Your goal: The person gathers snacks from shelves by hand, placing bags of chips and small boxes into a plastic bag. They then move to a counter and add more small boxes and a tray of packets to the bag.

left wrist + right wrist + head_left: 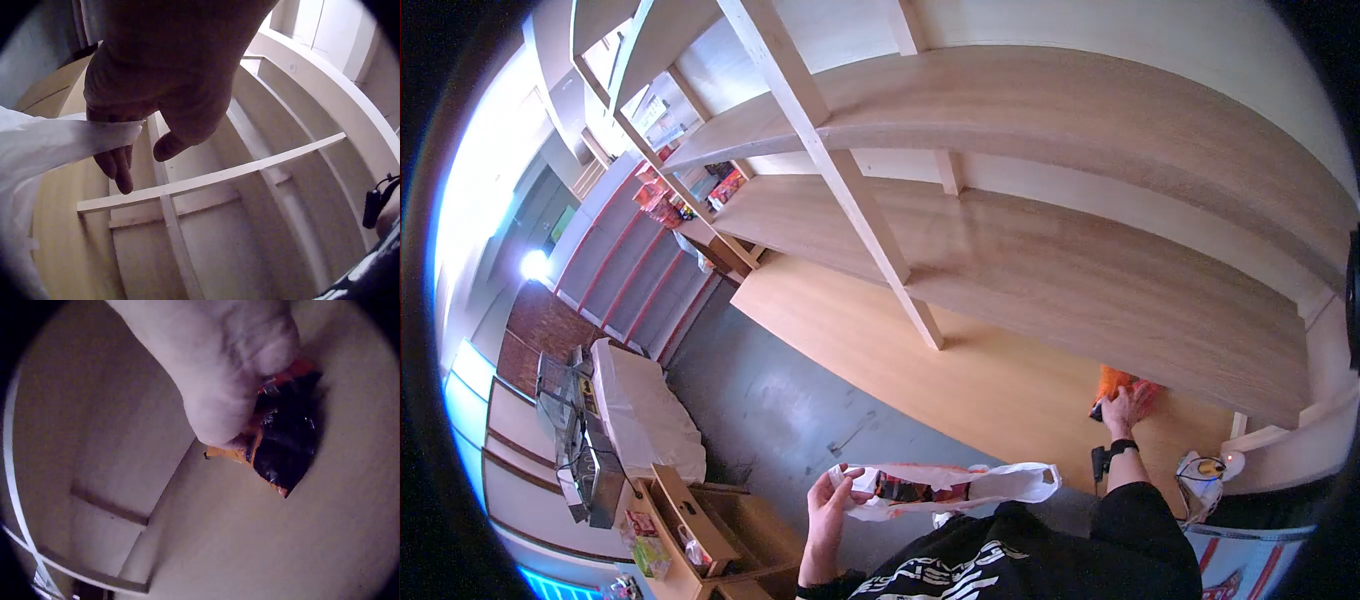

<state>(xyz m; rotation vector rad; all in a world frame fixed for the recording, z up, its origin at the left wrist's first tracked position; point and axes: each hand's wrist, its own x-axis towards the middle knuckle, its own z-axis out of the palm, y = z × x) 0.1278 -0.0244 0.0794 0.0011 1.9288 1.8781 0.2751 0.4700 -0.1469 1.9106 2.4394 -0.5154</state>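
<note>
A white plastic bag (1010,483) with dark and red packets (920,489) inside hangs from my left hand (828,510), its handle looped over the curled fingers; the left wrist view shows the hand (162,81) holding the white plastic (56,144). My right hand (1124,410) grips an orange and black packet (1111,382) on the lowest, light wooden shelf (1000,380). From the right wrist, the hand (219,369) covers part of that shiny packet (287,431), and its fingertips are mostly hidden.
Brown shelves (1040,240) rise above the lowest board, with a wooden post (840,180) in front. Grey floor (770,390) lies to the left, beside a wooden cabinet (740,530). A white object with a yellow part (1206,470) stands right of my right arm.
</note>
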